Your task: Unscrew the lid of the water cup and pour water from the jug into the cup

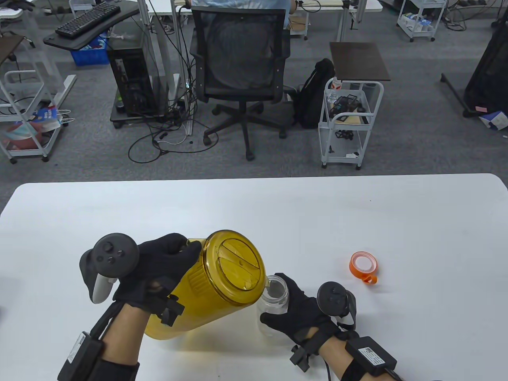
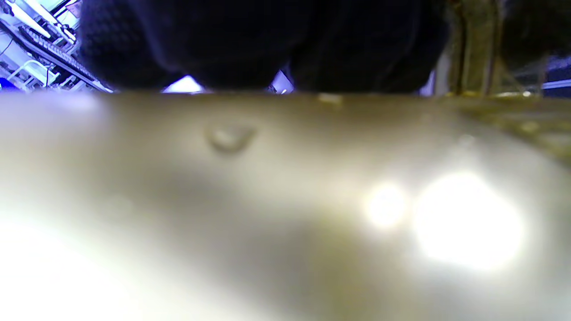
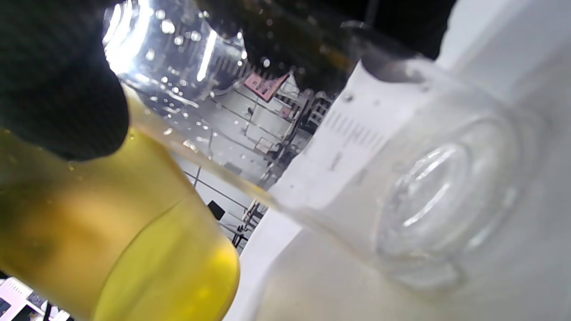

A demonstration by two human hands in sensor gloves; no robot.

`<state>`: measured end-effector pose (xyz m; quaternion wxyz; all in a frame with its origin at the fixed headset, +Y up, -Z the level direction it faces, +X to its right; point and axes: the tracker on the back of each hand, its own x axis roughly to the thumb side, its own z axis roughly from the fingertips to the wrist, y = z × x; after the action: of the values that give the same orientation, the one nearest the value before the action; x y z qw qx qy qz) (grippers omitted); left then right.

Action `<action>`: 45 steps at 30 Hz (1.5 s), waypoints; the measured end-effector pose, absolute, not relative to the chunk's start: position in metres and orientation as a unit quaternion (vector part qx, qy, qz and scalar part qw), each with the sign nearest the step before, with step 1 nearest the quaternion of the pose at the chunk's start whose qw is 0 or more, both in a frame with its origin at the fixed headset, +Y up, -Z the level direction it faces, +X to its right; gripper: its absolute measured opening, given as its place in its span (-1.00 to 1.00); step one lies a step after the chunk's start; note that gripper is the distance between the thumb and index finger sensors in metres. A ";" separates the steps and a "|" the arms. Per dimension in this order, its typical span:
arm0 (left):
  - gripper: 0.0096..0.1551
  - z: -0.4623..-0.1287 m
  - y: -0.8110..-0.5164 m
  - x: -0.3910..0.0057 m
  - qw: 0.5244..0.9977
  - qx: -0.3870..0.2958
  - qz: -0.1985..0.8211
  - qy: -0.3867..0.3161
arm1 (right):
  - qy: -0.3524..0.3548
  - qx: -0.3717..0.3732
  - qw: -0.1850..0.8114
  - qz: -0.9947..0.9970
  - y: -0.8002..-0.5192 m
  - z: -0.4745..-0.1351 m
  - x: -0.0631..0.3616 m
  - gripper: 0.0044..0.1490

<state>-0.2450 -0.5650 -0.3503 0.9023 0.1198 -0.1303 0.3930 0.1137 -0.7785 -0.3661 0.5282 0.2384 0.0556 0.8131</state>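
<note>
My left hand grips the handle of a yellow translucent jug, which is tilted to the right with its lidded top over the mouth of a clear water cup. The cup stands upright on the white table without its lid. My right hand wraps around the cup's right side. The orange lid lies on the table to the right of the cup. In the right wrist view the cup shows droplets on its wall, and the jug sits beside it. The jug's blurred wall fills the left wrist view.
Beyond the table's far edge stand an office chair, a white cart and a backpack on the grey carpet. A desk with a keyboard is at the far left.
</note>
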 end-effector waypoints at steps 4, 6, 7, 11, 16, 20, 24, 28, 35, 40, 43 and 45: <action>-0.27 -0.351 -0.560 -0.238 0.913 0.124 0.365 -0.131 | 0.056 0.239 0.528 0.813 -0.779 -0.366 0.114 0.42; -0.27 -0.351 -0.555 -0.235 0.917 0.120 0.356 -0.135 | 0.056 0.239 0.528 0.813 -0.778 -0.366 0.114 0.42; -0.27 -0.351 -0.554 -0.233 0.919 0.119 0.352 -0.136 | 0.056 0.239 0.528 0.813 -0.778 -0.366 0.114 0.41; -0.26 -0.352 -0.547 -0.227 0.926 0.114 0.331 -0.139 | 0.056 0.239 0.527 0.814 -0.778 -0.366 0.114 0.42; -0.25 -0.353 -0.539 -0.220 0.934 0.113 0.307 -0.141 | 0.057 0.239 0.526 0.814 -0.778 -0.366 0.114 0.42; -0.25 -0.354 -0.533 -0.215 0.940 0.109 0.292 -0.142 | 0.057 0.238 0.525 0.815 -0.778 -0.366 0.113 0.42; -0.25 -0.355 -0.529 -0.211 0.944 0.106 0.279 -0.143 | 0.057 0.238 0.524 0.816 -0.778 -0.366 0.114 0.42; -0.25 -0.356 -0.524 -0.205 0.948 0.104 0.263 -0.146 | 0.057 0.239 0.523 0.816 -0.778 -0.366 0.113 0.42; -0.24 -0.356 -0.518 -0.196 0.952 0.110 0.241 -0.150 | 0.055 0.238 0.522 0.817 -0.778 -0.366 0.113 0.42; -0.24 -0.356 -0.514 -0.190 0.955 0.109 0.227 -0.154 | 0.053 0.237 0.521 0.818 -0.778 -0.366 0.114 0.42; -0.24 -0.355 -0.511 -0.186 0.957 0.109 0.218 -0.156 | 0.052 0.237 0.521 0.818 -0.778 -0.366 0.114 0.42; -0.24 -0.355 -0.509 -0.184 0.958 0.108 0.212 -0.158 | 0.051 0.237 0.521 0.818 -0.778 -0.366 0.114 0.42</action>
<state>-0.1838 -0.5090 -0.3550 0.9584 0.1078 -0.1575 0.2123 0.1139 -0.7781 -0.3657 0.5213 0.2370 0.0512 0.8182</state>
